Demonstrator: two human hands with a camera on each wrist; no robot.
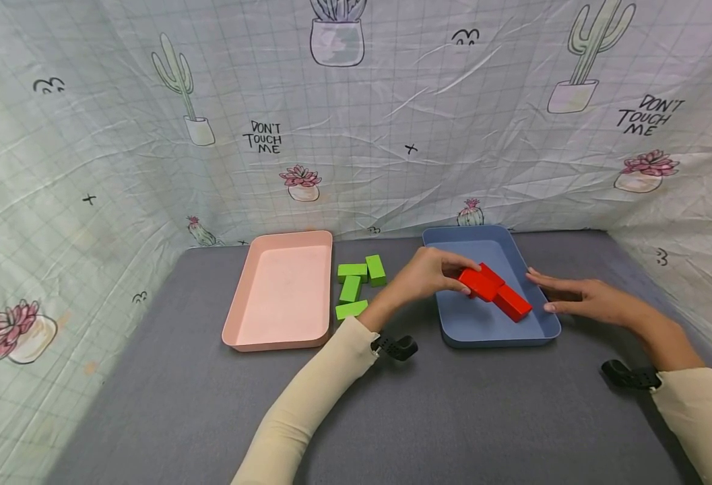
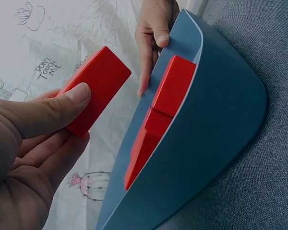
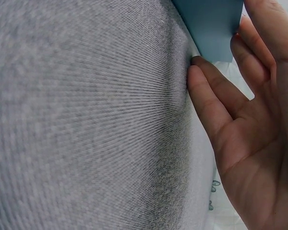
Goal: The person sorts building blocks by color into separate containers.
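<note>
Between thumb and fingers, my left hand (image 1: 430, 275) pinches a red block (image 2: 100, 88) above the blue tray (image 1: 461, 320). Below it, more red blocks (image 1: 513, 303) lie inside the tray; the left wrist view shows them behind the near wall, partly hidden by it. My right hand (image 1: 595, 301) is at the tray's right side, fingers fairly straight and fingertips right at the rim. From the right wrist, the palm and extended fingers (image 3: 211, 103) show beside the tray's wall, with nothing held.
A pink tray (image 1: 279, 289) stands on the left of the grey table surface (image 1: 452, 404). Several green blocks (image 1: 349, 289) lie between the two trays, close to my left forearm. A printed cloth (image 1: 380, 101) hangs behind the table and along its sides.
</note>
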